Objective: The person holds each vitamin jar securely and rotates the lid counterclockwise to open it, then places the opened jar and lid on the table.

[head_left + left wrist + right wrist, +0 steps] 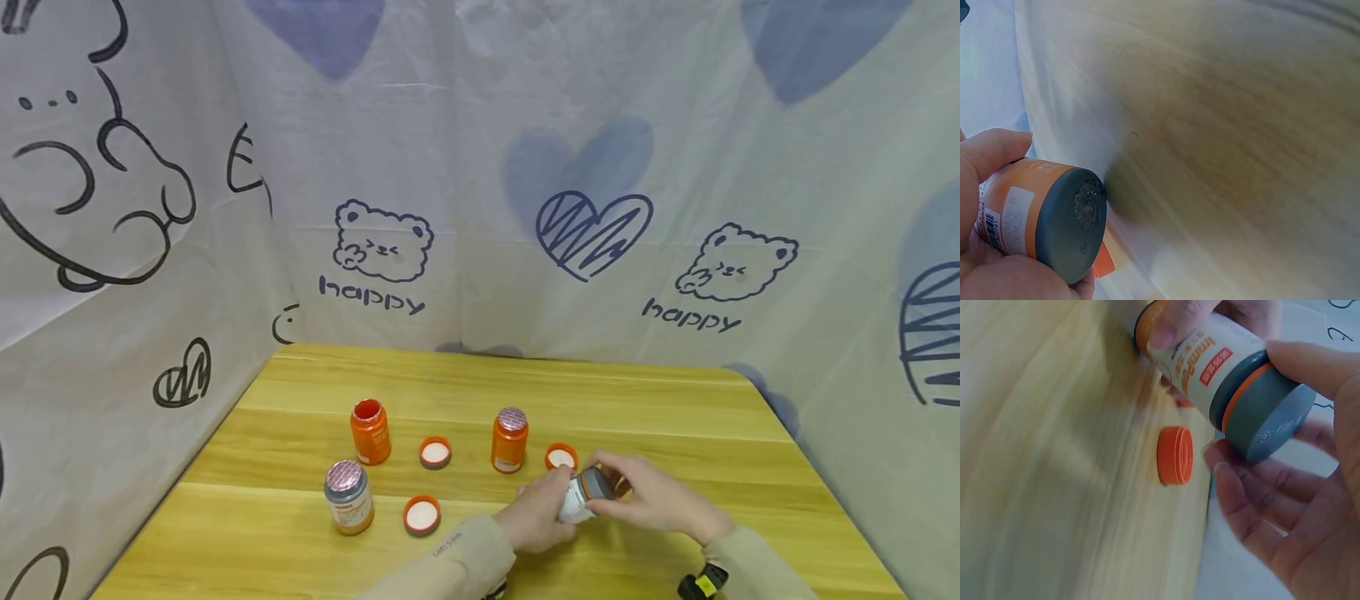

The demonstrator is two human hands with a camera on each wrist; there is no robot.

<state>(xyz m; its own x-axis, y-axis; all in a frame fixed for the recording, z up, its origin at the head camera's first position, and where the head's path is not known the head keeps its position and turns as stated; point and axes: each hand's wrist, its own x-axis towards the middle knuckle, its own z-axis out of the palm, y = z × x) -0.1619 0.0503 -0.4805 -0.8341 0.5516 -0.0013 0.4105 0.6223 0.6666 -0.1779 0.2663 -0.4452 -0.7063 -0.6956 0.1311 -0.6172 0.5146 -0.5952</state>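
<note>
My left hand grips the body of a white and orange pill bottle, held tilted over the table. Its dark base faces the camera in the left wrist view, where the thumb and fingers wrap the orange end. At the other end, my right hand pinches the grey screw cap between thumb and fingertips. A thin orange band shows between cap and bottle neck. Just beyond the hands, a loose orange cap lies with its white lining up.
An orange bottle with foil seal stands behind the left hand. Further left are an open orange bottle and a foil-sealed white bottle. Two upturned caps, a far cap and a near cap, lie between. Patterned cloth hangs around the wooden table.
</note>
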